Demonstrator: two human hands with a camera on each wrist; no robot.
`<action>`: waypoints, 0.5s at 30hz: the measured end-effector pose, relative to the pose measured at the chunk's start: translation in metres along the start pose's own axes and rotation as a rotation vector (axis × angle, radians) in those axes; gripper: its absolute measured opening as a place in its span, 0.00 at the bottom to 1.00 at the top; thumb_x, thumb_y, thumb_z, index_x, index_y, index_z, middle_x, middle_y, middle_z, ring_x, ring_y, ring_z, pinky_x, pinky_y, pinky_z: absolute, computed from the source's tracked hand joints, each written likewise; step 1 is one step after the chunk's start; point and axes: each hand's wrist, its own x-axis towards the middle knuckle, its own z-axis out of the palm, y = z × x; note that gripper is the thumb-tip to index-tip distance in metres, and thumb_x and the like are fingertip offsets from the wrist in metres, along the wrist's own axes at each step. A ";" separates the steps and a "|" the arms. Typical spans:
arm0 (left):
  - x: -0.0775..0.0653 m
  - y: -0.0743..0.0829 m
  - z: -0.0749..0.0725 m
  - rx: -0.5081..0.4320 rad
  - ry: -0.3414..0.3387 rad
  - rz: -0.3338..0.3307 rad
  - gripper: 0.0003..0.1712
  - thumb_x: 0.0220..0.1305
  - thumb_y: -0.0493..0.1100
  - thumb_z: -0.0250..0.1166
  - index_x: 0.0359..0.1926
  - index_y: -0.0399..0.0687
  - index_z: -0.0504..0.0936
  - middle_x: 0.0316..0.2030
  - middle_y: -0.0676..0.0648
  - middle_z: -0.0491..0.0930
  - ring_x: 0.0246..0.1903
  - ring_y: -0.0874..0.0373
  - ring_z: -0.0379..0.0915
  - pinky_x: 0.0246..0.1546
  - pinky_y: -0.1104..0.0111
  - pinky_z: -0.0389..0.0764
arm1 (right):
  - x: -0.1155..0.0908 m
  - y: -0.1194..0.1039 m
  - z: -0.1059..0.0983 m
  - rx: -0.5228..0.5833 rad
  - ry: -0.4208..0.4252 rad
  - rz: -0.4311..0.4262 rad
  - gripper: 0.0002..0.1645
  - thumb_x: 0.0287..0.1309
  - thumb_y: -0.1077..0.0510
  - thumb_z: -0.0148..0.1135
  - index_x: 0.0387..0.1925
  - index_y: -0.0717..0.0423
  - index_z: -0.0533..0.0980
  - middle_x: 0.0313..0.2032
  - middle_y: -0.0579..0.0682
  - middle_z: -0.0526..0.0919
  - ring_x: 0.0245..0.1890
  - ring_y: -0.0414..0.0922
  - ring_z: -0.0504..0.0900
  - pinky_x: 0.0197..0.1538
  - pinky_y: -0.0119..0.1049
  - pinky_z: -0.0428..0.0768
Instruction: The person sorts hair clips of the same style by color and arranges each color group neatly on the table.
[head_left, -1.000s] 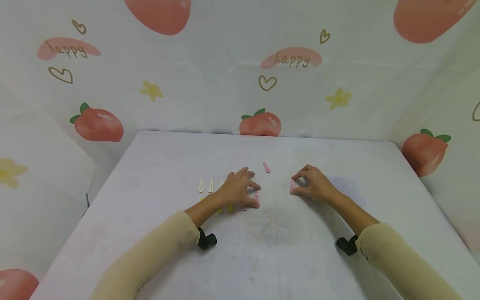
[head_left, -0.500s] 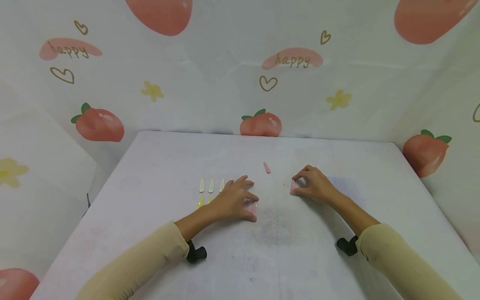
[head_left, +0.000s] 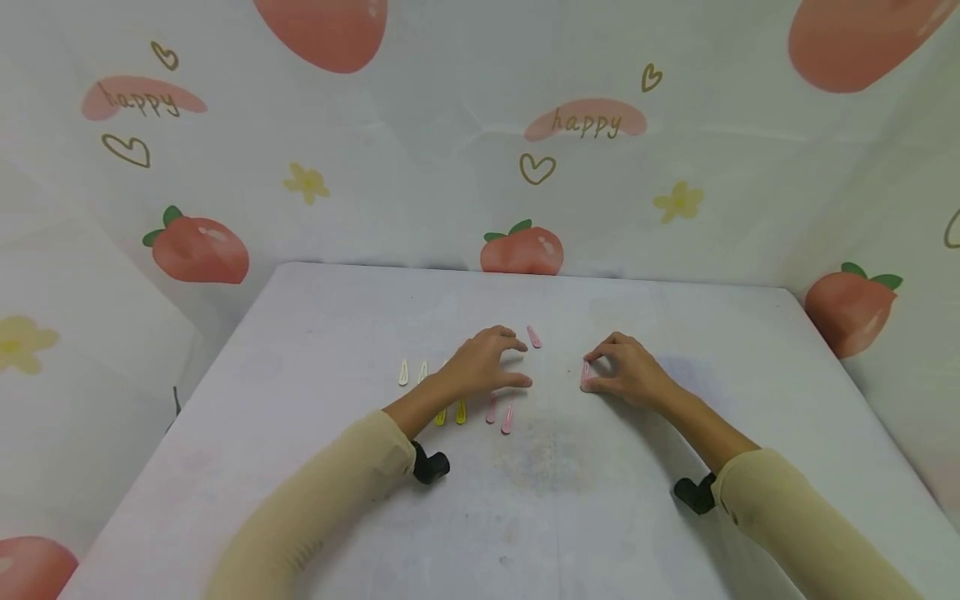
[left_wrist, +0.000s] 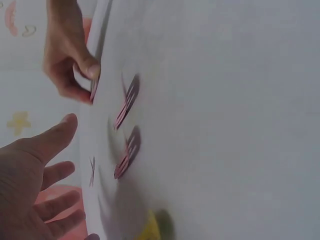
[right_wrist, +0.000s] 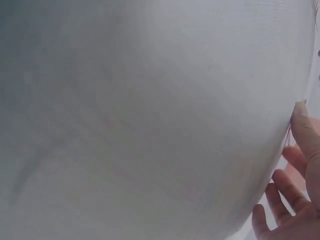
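My left hand (head_left: 480, 364) hovers above the table with its fingers spread and nothing between them. Just below it lie two pink snap hair clips, one (head_left: 491, 408) beside the other (head_left: 507, 419); both also show in the left wrist view. Another pink hair clip (head_left: 533, 337) lies tilted beyond the left fingertips. Farther right, my right hand (head_left: 632, 368) pinches a pink hair clip (head_left: 586, 375) by its two ends, between thumb and fingers, at the tabletop. The right wrist view catches this clip only as a thin edge beside the thumb (right_wrist: 302, 125).
Yellow hair clips (head_left: 461, 412) lie left of the pink pair, partly covered by my left forearm. Behind them is a row of cream hair clips (head_left: 403, 372), some hidden by that arm. The white table (head_left: 600, 533) ends at a peach-printed cloth backdrop (head_left: 420, 208).
My left hand drew a pink clip toward me, beside another pink one, let go of it, then rose and moved away toward the far clip. My right hand stays put.
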 end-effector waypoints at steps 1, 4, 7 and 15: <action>0.006 0.000 0.000 -0.003 0.006 -0.015 0.33 0.56 0.57 0.75 0.59 0.46 0.82 0.62 0.43 0.74 0.65 0.49 0.67 0.61 0.48 0.70 | 0.000 0.000 0.000 -0.001 -0.001 0.001 0.27 0.48 0.50 0.79 0.47 0.61 0.84 0.43 0.54 0.78 0.48 0.55 0.75 0.53 0.55 0.75; 0.021 -0.002 0.002 0.000 0.027 -0.057 0.36 0.57 0.56 0.74 0.63 0.45 0.78 0.61 0.43 0.75 0.63 0.50 0.68 0.62 0.51 0.71 | 0.000 0.000 0.001 -0.001 -0.002 0.004 0.27 0.48 0.50 0.79 0.47 0.60 0.84 0.43 0.54 0.78 0.48 0.55 0.75 0.53 0.55 0.75; 0.033 -0.004 0.004 0.014 0.044 -0.100 0.38 0.58 0.56 0.73 0.65 0.45 0.77 0.61 0.43 0.75 0.63 0.50 0.68 0.62 0.52 0.70 | 0.000 -0.001 0.001 -0.004 -0.002 0.008 0.26 0.48 0.49 0.79 0.46 0.60 0.84 0.43 0.54 0.78 0.48 0.55 0.75 0.53 0.55 0.75; 0.047 -0.006 0.010 0.076 0.062 -0.143 0.38 0.58 0.60 0.71 0.65 0.46 0.77 0.62 0.44 0.74 0.65 0.51 0.65 0.60 0.52 0.67 | 0.001 -0.001 -0.001 -0.009 -0.009 0.010 0.27 0.48 0.49 0.79 0.47 0.60 0.84 0.43 0.54 0.78 0.48 0.55 0.75 0.54 0.55 0.76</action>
